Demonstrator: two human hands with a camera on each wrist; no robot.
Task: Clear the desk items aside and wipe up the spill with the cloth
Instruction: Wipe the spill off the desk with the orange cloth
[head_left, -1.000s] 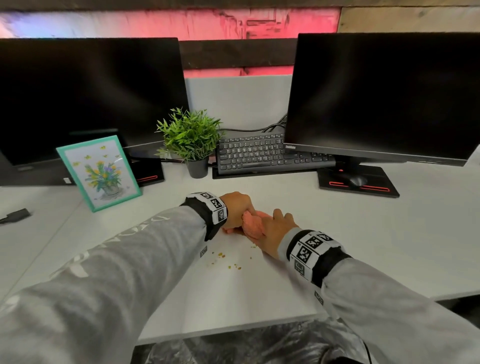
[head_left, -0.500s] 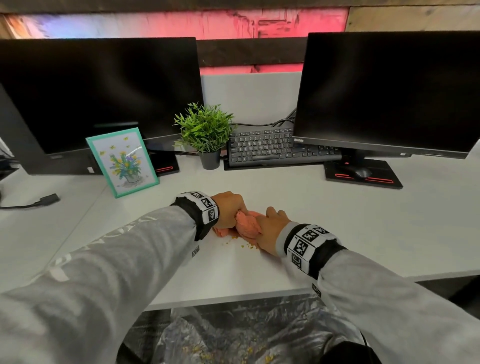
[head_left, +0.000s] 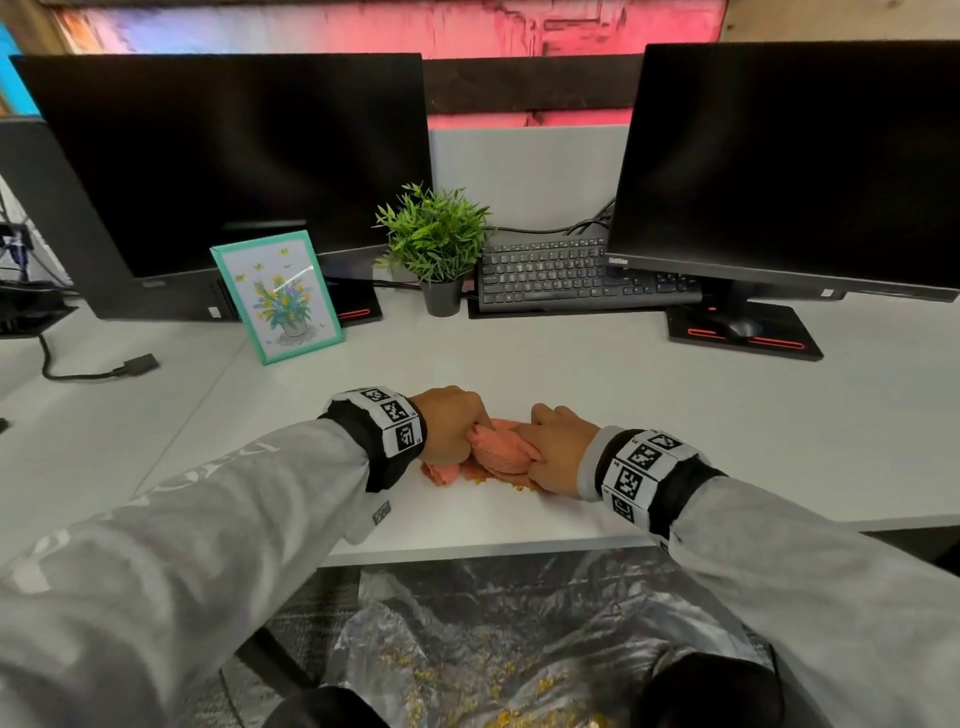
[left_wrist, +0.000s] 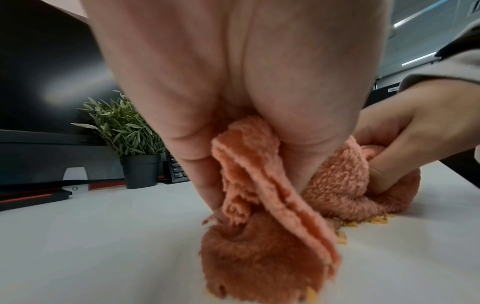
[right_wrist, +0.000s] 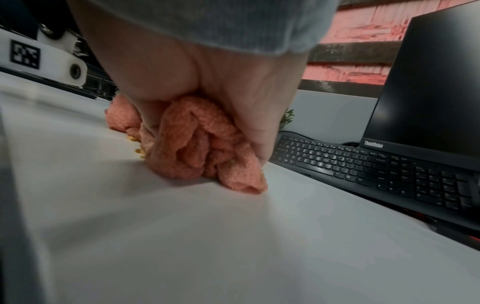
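A bunched pink cloth (head_left: 496, 452) (left_wrist: 259, 205) (right_wrist: 197, 150) lies on the white desk (head_left: 649, 415) near its front edge. My left hand (head_left: 449, 431) grips its left part and my right hand (head_left: 558, 449) grips its right part, both pressing it down onto the desk. Yellow crumbs of the spill (head_left: 514, 486) (left_wrist: 374, 221) (right_wrist: 137, 151) peek out from under the cloth's near edge. Most of the spill is hidden beneath the cloth and my hands.
At the back stand a framed flower picture (head_left: 278, 296), a small potted plant (head_left: 436, 249), a black keyboard (head_left: 561, 275) and two dark monitors (head_left: 234, 156) (head_left: 795, 161). A loose cable plug (head_left: 135, 366) lies at left. Below the desk edge a bin bag (head_left: 493, 649) holds yellow crumbs.
Both hands have dragged the cloth toward the desk's front edge, gathering the scattered crumbs under it. My view has tilted down, showing more of the bin bag.
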